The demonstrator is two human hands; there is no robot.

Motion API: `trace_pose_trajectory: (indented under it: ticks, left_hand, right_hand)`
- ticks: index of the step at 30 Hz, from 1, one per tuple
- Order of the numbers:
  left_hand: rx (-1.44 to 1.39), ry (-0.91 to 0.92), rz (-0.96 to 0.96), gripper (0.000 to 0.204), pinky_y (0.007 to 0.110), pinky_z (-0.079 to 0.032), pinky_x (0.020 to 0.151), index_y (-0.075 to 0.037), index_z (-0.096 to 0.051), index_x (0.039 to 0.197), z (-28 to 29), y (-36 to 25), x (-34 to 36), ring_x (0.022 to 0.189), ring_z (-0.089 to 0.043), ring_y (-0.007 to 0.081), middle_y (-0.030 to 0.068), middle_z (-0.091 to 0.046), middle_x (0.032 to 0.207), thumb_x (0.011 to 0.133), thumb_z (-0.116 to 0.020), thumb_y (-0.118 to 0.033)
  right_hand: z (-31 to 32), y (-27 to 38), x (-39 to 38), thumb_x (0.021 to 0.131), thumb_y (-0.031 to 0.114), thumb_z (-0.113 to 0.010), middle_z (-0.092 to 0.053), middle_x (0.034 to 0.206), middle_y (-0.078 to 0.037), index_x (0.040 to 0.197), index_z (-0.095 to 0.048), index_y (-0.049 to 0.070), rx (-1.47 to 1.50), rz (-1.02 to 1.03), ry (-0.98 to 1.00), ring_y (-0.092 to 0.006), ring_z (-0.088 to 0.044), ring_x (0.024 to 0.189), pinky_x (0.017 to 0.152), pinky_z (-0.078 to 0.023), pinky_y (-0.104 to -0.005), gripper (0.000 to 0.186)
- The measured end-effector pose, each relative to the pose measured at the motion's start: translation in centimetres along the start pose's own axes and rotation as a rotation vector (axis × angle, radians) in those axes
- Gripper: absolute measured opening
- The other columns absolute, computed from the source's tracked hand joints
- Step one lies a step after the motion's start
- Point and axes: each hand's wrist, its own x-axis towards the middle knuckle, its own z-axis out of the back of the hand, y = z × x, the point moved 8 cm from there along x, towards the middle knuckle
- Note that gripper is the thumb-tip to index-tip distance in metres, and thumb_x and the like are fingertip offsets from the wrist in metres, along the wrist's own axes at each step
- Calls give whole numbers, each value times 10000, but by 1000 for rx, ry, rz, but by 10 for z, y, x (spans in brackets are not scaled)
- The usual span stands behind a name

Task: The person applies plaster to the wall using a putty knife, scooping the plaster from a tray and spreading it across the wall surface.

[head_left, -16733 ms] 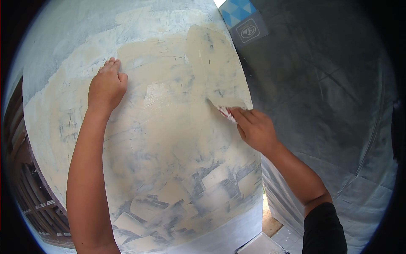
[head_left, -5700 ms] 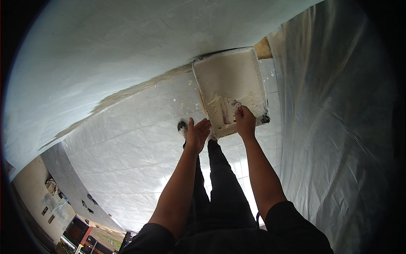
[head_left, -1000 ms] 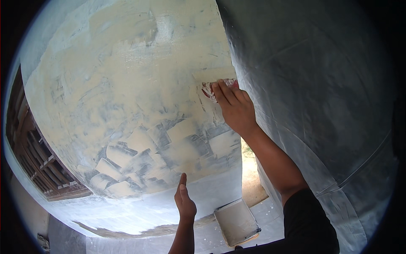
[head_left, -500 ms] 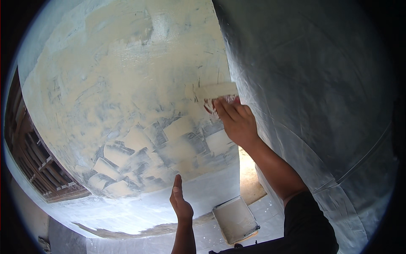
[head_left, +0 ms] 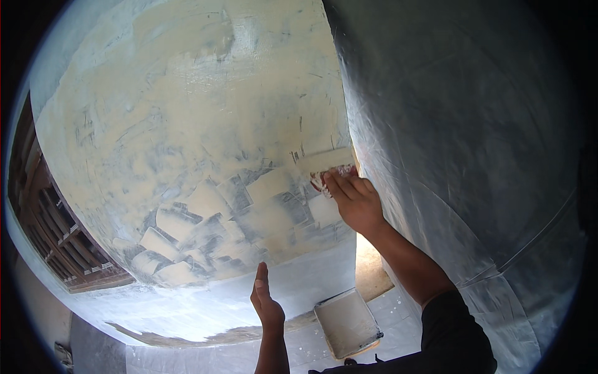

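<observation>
My right hand (head_left: 358, 202) is closed around a wide putty knife (head_left: 324, 161), its red grip smeared with pale filler. The blade lies against the wall (head_left: 180, 112) close to its right-hand edge. Cream filler coats most of that wall. Lower down, overlapping patches and streaks leave the grey-blue surface showing between them. My left hand (head_left: 268, 302) is raised in front of the wall's lower part, seen edge-on with fingers stretched upward and nothing in it.
A square tray (head_left: 316, 311) holding pale filler stands on the speckled floor sheet (head_left: 398, 318) below my right arm. Grey plastic sheeting (head_left: 461, 156) hangs along the right side. At the left is a brown wooden window grille (head_left: 62, 230).
My right hand has drawn the putty knife down along the wall's right edge. My left hand stays nearly in place.
</observation>
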Motion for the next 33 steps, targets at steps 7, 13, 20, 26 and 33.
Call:
trace_pose_trajectory:
  ticks: [7, 13, 20, 26, 33]
  left_hand:
    - [4, 24, 4, 623, 408, -250, 1172, 102, -381, 1410, -21, -2, 0, 1397, -363, 340, 255, -421, 1453, 1033, -274, -382]
    - [3, 21, -4, 618, 408, -251, 1171, 103, -382, 1409, -16, -2, -2, 1396, -365, 340, 256, -422, 1452, 1032, -273, -374]
    - [5, 7, -28, 612, 409, -253, 1170, 104, -384, 1408, -14, -6, -3, 1395, -366, 341, 257, -424, 1451, 1031, -273, -366]
    - [11, 6, -32, 607, 409, -255, 1170, 105, -385, 1407, -25, -11, -5, 1394, -367, 341, 258, -426, 1449, 1031, -272, -358]
    - [10, -25, -45, 602, 410, -256, 1169, 106, -387, 1406, 2, -10, -6, 1394, -368, 342, 259, -427, 1448, 1030, -272, -349]
  right_hand:
    - [2, -35, 82, 791, 32, -584, -635, 1232, -99, 1271, -589, 22, -49, 17, -174, -193, -594, 902, 751, -471, -310, 481]
    - [-45, 36, -45, 816, 106, -571, -614, 1250, -133, 1241, -611, -9, -46, 278, 58, -232, -593, 956, 832, -494, -313, 442]
    - [12, -10, 30, 810, 99, -582, -633, 1230, -93, 1241, -612, 21, -39, 62, -71, -180, -580, 909, 758, -465, -308, 439]
    - [-17, -20, 76, 817, 67, -562, -621, 1229, -106, 1280, -579, 7, -55, 98, -73, -194, -574, 941, 782, -479, -323, 467]
    - [-18, 14, -27, 800, 86, -580, -630, 1245, -91, 1238, -627, 32, -30, 167, 51, -189, -580, 978, 834, -462, -298, 443]
